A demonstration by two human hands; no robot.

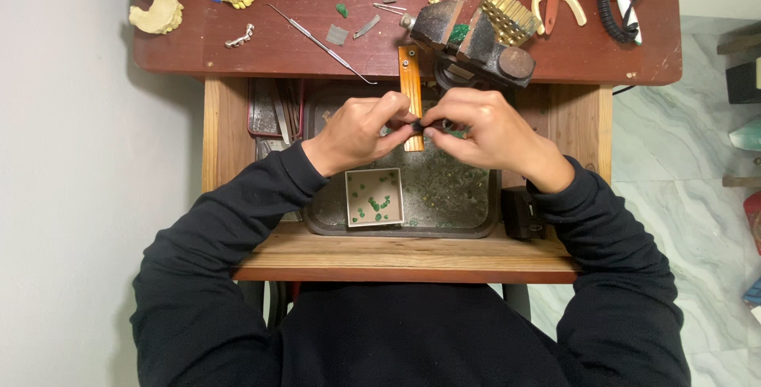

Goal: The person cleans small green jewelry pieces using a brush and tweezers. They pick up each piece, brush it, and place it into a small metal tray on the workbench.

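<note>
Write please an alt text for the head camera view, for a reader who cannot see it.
Seen from above, a person's left hand and right hand pinch one small dark piece together over a grey tray holding a small box of green bits. Behind stands a bench vise on a red-brown table.

I count three plaster casts point(156, 8), one vise point(472, 38), one orange peg point(411, 93), one small box point(374, 197) with perhaps ten green bits point(374, 204).

Glossy reddish wooden desk point(238, 54), dull metal vise point(476, 38)
</note>
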